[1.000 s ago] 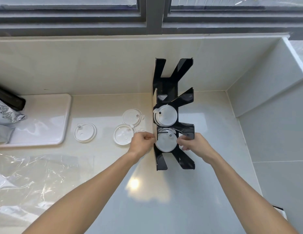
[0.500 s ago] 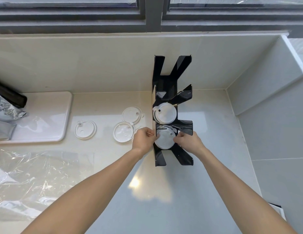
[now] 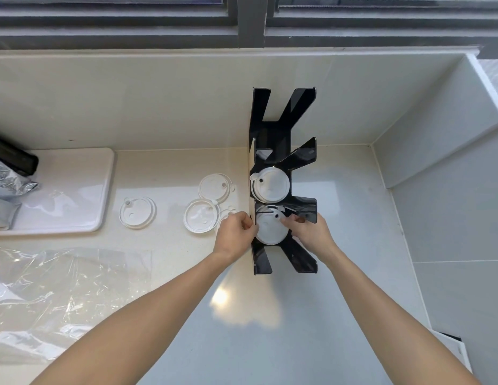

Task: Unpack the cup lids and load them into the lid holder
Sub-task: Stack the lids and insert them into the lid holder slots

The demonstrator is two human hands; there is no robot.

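Tall black acrylic lid holder (image 3: pixel 281 134) with angled fins, standing on the counter. Two stacks of round white plastic lids inside: one in the middle bay (image 3: pixel 271 188), one in the near bay (image 3: pixel 270 230). Three clear round lids (image 3: pixel 137 212) (image 3: pixel 200 216) (image 3: pixel 214 187) lying flat, left of the holder.

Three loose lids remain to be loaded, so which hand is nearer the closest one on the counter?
Left. The left hand sits just right of that lid; the right hand is beyond the holder.
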